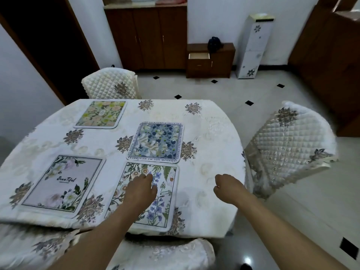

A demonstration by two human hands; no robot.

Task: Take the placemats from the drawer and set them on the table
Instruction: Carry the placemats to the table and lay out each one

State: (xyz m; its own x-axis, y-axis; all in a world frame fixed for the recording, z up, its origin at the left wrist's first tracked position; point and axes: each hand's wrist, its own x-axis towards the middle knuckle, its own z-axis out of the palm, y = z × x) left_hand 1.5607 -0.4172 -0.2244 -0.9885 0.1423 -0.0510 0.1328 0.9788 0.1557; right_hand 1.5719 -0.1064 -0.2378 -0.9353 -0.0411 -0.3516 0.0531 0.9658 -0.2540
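Several floral placemats lie flat on the round table [210, 133]. A green-yellow placemat [100, 114] is at the far left, a blue one [155, 142] in the middle, and a grey "Beautiful" placemat [60, 183] near left. My left hand [140, 189] rests palm-down on the wildflower placemat [163, 201] by the near edge. To its right, my right hand [227, 187] hovers over the bare cloth with fingers curled and nothing in it. Across the room, the small cabinet's drawer [199, 55] stands pulled out.
Quilted chairs stand at the far left [110, 83], the right [290, 145] and right below me [161, 254]. A dark bag [214, 43] sits on the small cabinet [222, 61]. A white floral tower unit [253, 47] stands beside it on the tiled floor.
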